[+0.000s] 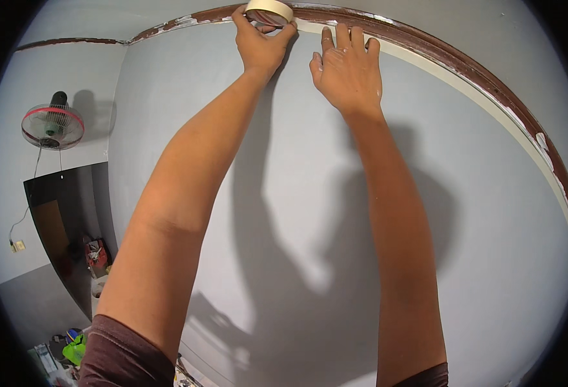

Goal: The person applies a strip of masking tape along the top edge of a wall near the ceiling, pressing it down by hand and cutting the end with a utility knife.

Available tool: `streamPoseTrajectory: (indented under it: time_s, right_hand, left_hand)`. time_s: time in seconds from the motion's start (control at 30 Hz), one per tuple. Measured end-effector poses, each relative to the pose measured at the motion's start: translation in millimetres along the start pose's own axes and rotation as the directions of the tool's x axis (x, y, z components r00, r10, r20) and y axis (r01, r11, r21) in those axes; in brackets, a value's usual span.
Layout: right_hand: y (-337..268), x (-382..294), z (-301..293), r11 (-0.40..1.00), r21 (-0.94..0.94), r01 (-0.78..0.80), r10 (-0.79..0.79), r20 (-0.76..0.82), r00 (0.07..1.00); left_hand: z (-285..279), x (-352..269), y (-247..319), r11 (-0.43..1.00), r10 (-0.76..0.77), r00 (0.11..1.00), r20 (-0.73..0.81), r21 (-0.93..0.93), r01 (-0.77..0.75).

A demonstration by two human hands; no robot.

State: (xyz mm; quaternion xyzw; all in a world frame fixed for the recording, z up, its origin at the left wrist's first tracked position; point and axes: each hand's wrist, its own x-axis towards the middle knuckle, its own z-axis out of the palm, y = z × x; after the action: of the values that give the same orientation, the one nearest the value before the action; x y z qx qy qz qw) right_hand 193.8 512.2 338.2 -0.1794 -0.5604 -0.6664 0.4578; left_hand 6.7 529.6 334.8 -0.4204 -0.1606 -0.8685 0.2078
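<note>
My left hand (263, 44) grips a roll of cream masking tape (275, 7) up against the top of the wall. From the roll, a strip of masking tape (424, 59) runs right along the wall just below a brown wooden trim (400, 29). White paint smears and chipped spots mark that trim. With fingers apart, my right hand (349, 67) lies flat over the strip, its fingertips at the trim's lower edge. Whitish smudges show on its back and thumb. Both arms reach up across the pale grey wall (182, 87) and cast shadows on it.
A wall fan (53, 126) with a red band hangs on the left wall, its cord leading to an outlet (17, 246). Below it is a dark doorway (71, 208). A green plastic bag (75, 350) and other items lie on the floor at lower left.
</note>
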Motion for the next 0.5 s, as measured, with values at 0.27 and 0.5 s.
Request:
streamPoseTrajectory:
  time_s: [0.27, 0.5]
  right_hand:
    - [0.8, -0.6, -6.2, 1.0, 0.014, -0.027, 0.026, 0.091, 0.995]
    - [2.8, -2.6, -1.1, 0.999, 0.022, -0.025, 0.023, 0.095, 0.995]
  left_hand:
    - [12.8, -1.8, -5.8, 0.991, -0.091, 0.993, -0.071, -0.108, 0.083]
    - [18.9, -0.2, -15.2, 0.998, -0.014, 0.997, -0.072, -0.056, 0.01]
